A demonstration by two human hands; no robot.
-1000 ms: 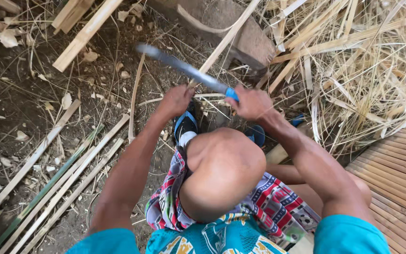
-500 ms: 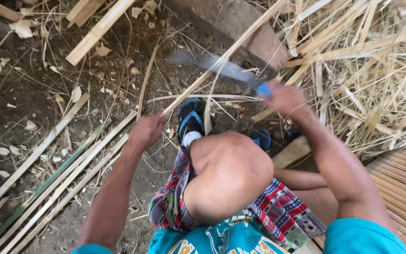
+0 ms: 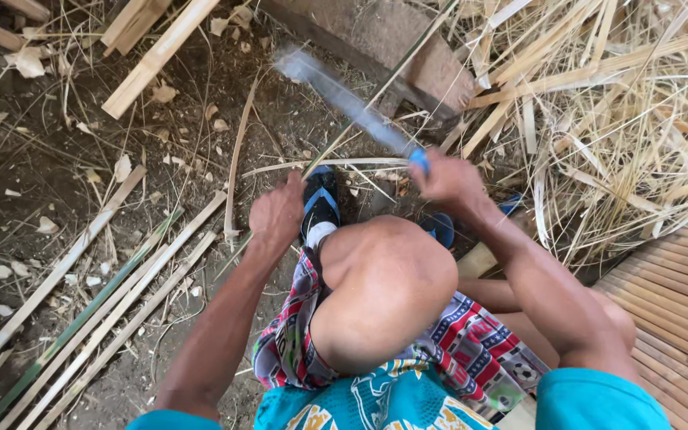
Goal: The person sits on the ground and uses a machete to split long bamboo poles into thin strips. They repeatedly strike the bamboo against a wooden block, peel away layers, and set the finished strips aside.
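My right hand [image 3: 449,179] grips the blue handle of a long knife [image 3: 345,102], whose blurred blade points up and to the left. A thin bamboo strip [image 3: 376,94] runs from the upper right down toward my left hand [image 3: 278,213], which is closed around its lower end just left of my raised knee [image 3: 388,287]. The blade crosses the strip a little above both hands. My foot in a black and blue sandal [image 3: 320,199] rests on the dirt between the hands.
Several long split bamboo slats [image 3: 113,295] lie on the dirt at lower left. A heap of pale bamboo shavings and strips [image 3: 615,119] fills the right. A woven bamboo platform [image 3: 678,318] sits at lower right, and a wooden block [image 3: 376,40] at top centre.
My left hand dropped to the left, then came back up beside the knee. The knife in my right hand swung to the right and back toward the strip, its blade blurred.
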